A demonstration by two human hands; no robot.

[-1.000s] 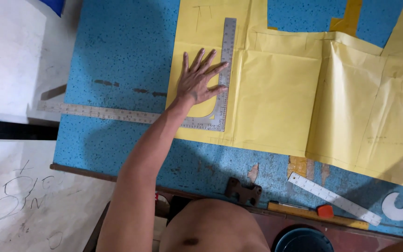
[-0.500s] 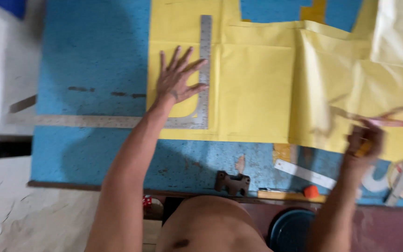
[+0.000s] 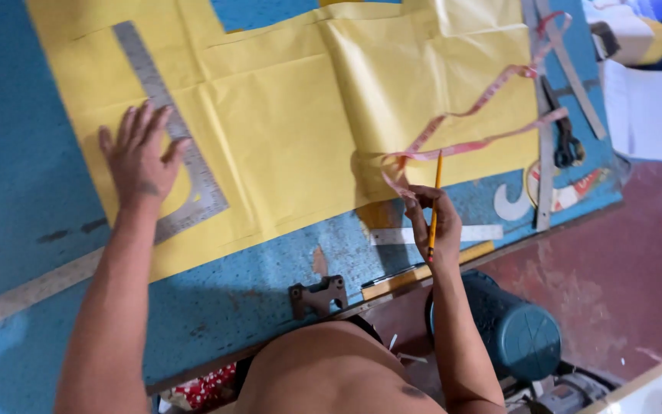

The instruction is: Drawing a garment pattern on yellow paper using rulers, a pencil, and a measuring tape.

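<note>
My left hand (image 3: 140, 159) lies flat with fingers spread on a grey metal L-square (image 3: 164, 107), pressing it onto a large sheet of yellow paper (image 3: 293, 115). The paper covers much of a blue table (image 3: 17, 176). My right hand (image 3: 429, 222) is raised near the table's front edge. It grips an orange pencil (image 3: 434, 201) that points up, and it pinches the end of a pink measuring tape (image 3: 476, 115). The tape loops away over the yellow paper toward the far right.
A dark metal bracket (image 3: 316, 295) sits at the table's front edge. A white ruler (image 3: 453, 234), a wooden ruler (image 3: 423, 272), long metal rulers (image 3: 545, 138), scissors (image 3: 566, 146) and a white curve template (image 3: 511, 203) lie at right. A teal motor (image 3: 519, 330) sits under the table.
The view has swung right and tilted. My right hand came into view and lifted the pencil and pink tape. My left hand stays flat on the L-square.
</note>
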